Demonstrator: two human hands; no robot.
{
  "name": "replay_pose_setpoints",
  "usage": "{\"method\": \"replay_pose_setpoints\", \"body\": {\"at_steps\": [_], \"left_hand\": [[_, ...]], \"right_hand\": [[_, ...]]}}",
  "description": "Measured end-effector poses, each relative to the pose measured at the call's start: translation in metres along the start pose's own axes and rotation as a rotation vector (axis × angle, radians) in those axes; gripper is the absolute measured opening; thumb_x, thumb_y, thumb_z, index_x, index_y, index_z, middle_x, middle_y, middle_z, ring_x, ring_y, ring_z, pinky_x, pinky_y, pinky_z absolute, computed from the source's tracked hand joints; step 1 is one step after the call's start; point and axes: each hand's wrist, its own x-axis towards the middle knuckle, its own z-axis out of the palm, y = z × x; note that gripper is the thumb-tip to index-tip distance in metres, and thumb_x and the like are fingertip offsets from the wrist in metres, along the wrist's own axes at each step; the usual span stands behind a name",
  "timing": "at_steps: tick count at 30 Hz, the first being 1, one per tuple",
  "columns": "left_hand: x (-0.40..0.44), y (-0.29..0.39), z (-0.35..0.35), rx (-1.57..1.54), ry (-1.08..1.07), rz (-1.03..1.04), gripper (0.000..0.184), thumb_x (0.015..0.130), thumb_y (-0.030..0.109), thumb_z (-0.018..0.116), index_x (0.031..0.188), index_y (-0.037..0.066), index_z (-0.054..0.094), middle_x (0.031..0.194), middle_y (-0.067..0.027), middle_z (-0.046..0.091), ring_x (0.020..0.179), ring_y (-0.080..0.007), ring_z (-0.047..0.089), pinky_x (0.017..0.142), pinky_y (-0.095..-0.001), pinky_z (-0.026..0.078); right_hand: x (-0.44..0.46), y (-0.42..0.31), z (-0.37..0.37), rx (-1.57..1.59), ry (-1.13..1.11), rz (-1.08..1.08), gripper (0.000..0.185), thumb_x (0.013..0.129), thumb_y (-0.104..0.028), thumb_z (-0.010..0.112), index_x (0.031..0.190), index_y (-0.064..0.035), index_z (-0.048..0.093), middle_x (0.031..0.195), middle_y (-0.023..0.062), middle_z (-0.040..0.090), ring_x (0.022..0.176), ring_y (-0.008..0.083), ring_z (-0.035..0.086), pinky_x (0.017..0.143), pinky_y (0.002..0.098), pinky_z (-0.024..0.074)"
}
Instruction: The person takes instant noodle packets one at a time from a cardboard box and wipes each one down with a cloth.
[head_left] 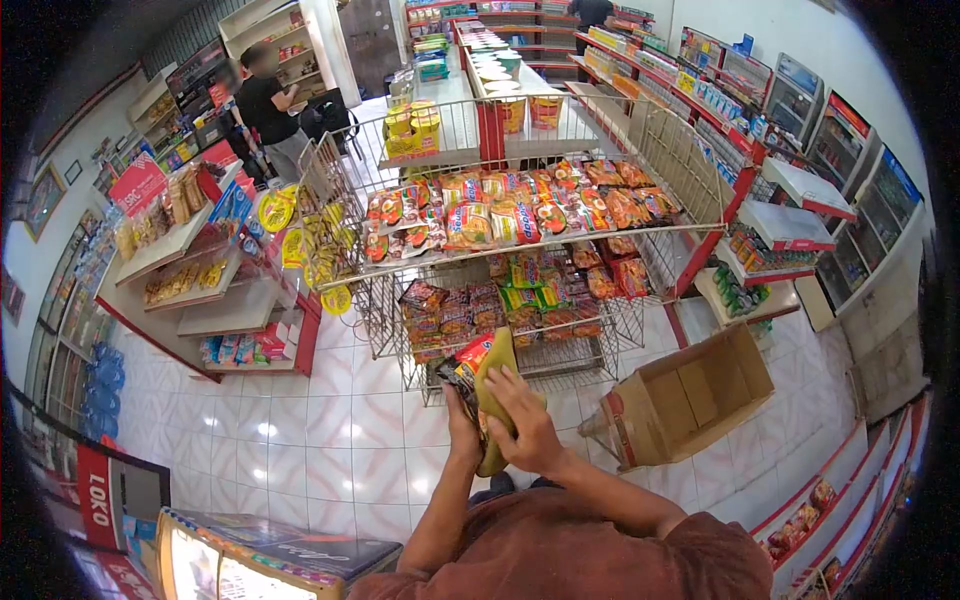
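Observation:
My left hand [462, 425] is wrapped round the near side of an instant noodle packet [464, 366], red and black, held up in front of my chest. An olive-green cloth [502, 352] lies against the packet's right side. My right hand [522, 418] presses the cloth to the packet, its fingers bent over it. Part of the packet is hidden behind the cloth and hands. Just beyond stands a wire rack [560, 240]. Rows of noodle packets [492, 222] cover its top tier, and more packets [505, 308] fill the lower one.
An open cardboard box [630, 420] stands to the right of the rack. On the left is a snack shelf [215, 322]. A cabinet [270, 545] with a lit front is at the lower left. One person [268, 110] stands at the back left, another [592, 14] far back.

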Motion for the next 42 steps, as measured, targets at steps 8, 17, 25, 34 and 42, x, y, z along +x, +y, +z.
{"method": "replay_pose_setpoints", "body": {"at_steps": [8,17,25,34,42], "left_hand": [[-0.023,-0.01,0.032,0.06,0.004,-0.142,0.064,0.099,0.055,0.023,0.139,0.006,0.035,0.137,-0.0087,0.044,0.122,-0.0218,0.047,0.104,-0.0356,0.038],[0.004,0.0,0.017,-0.063,0.035,0.084,0.067,0.098,0.057,0.026,0.14,0.006,0.033,0.134,-0.0091,0.046,0.119,-0.0222,0.049,0.103,-0.0369,0.039],[-0.01,-0.02,0.009,-0.095,0.052,-0.085,0.068,0.096,0.059,0.028,0.138,0.006,0.037,0.132,-0.0089,0.05,0.119,-0.0236,0.05,0.103,-0.037,0.039],[-0.009,0.0,0.018,-0.007,0.003,0.009,0.069,0.095,0.061,0.029,0.137,0.007,0.039,0.133,-0.0082,0.049,0.121,-0.0237,0.049,0.103,-0.0371,0.038],[-0.01,-0.006,0.008,0.01,0.014,-0.099,0.066,0.098,0.057,0.026,0.14,0.007,0.035,0.133,-0.0096,0.049,0.12,-0.0235,0.05,0.102,-0.036,0.04]], "right_hand": [[0.026,0.01,-0.029,-0.067,-0.133,-0.188,0.044,0.084,-0.015,0.058,0.125,-0.0017,0.054,0.133,0.0169,0.051,0.127,0.0356,0.044,0.107,0.0498,0.0308],[-0.002,0.005,-0.004,0.133,0.041,0.114,0.043,0.085,-0.013,0.055,0.126,-0.0026,0.054,0.135,0.0152,0.05,0.128,0.0342,0.044,0.107,0.0514,0.0299],[0.011,0.002,-0.018,-0.092,-0.202,-0.263,0.043,0.084,-0.012,0.055,0.125,-0.0003,0.055,0.132,0.0172,0.052,0.127,0.0367,0.044,0.105,0.0512,0.0322],[0.015,0.017,-0.006,0.118,0.0,-0.011,0.043,0.084,-0.012,0.055,0.126,-0.0032,0.056,0.133,0.0154,0.051,0.128,0.0336,0.045,0.106,0.051,0.0311],[-0.001,-0.001,-0.004,-0.118,-0.112,-0.205,0.041,0.086,-0.011,0.055,0.126,-0.0012,0.054,0.134,0.0148,0.051,0.127,0.035,0.045,0.107,0.0477,0.0318]]}}
